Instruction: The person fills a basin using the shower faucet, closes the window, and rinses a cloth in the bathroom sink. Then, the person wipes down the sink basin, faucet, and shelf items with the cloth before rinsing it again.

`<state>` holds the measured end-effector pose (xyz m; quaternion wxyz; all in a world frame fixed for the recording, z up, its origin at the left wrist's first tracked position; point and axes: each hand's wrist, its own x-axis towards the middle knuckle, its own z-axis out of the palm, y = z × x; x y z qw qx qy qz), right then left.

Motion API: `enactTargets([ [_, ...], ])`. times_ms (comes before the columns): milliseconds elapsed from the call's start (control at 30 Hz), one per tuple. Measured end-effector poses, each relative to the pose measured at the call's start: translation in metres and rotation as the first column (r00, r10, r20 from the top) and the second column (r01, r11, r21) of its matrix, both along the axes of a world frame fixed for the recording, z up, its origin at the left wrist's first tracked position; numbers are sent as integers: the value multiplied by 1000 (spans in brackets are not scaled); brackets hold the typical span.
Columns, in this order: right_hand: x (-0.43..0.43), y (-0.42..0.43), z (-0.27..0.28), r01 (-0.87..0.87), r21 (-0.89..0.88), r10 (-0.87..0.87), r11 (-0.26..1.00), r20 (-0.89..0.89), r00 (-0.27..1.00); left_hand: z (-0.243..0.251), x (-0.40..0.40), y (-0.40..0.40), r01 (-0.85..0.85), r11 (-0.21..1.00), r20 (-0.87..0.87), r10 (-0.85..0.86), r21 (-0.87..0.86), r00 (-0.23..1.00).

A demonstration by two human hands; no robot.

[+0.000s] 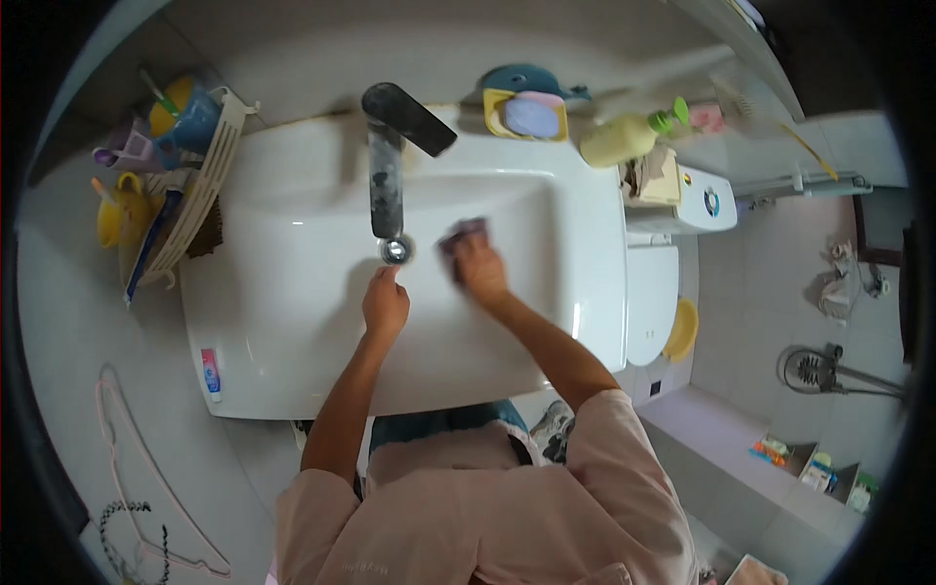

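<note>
Over the white washbasin (468, 369), my right hand (479, 267) presses a dark, crumpled cloth (455, 245), slightly blurred, against the bowl's surface right of the drain. My left hand (386, 301) is just below the round metal drain stopper (395, 251), its index fingertip close to the rim; whether it touches cannot be told. The other left fingers are curled, and no object shows in them. A dark faucet (387, 183) with whitish marks reaches over the bowl above the stopper, its lever (413, 121) angled to the right.
A soap dish (493, 124) with soap and a yellow pump bottle (618, 140) stand on the back ledge. A toothpaste tube (210, 373) lies at the basin's left edge. A wall rack (208, 190) holds cups at left. Right of the basin is a toilet (651, 303).
</note>
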<state>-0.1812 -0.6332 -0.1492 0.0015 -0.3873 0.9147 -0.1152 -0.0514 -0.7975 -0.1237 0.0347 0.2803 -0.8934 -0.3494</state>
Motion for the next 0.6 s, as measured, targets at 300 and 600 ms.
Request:
enactTargets([
  [300,-4,36,74,-215,365,204,906,69,976,5,33,13,72,995,47,-76,71,996],
  [600,103,-34,53,-293,-284,407,913,681,608,48,69,3,-63,998,88,63,-3,994],
])
